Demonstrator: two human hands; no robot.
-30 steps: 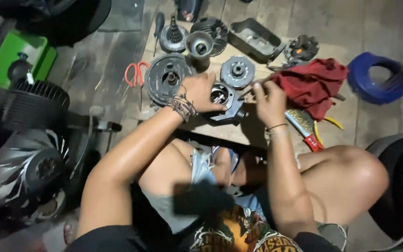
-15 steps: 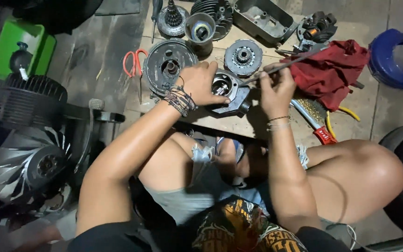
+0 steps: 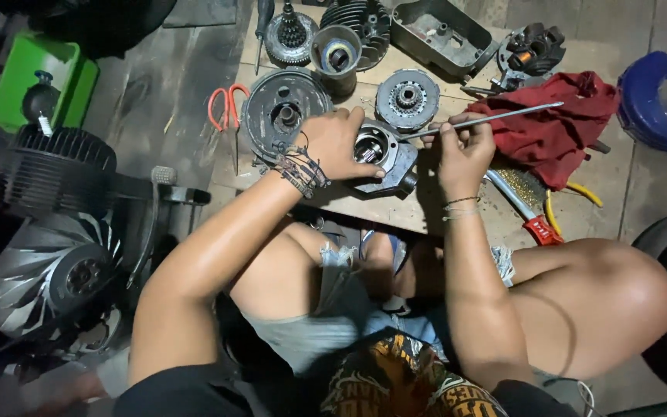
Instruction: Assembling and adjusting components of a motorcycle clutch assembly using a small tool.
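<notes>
Both bare forearms reach forward from the bent knees, elbows wide and hands close together. The left hand (image 3: 339, 144), its wrist wrapped in dark beaded bracelets, lies palm down with fingers curled and thumb stretched toward the right. The right hand (image 3: 465, 147), thin cords at the wrist, is closed, fingertips pinched together at its top.

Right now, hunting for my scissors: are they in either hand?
No, the scissors lie on the floor, left of the left hand; the right hand holds a rod.
</notes>
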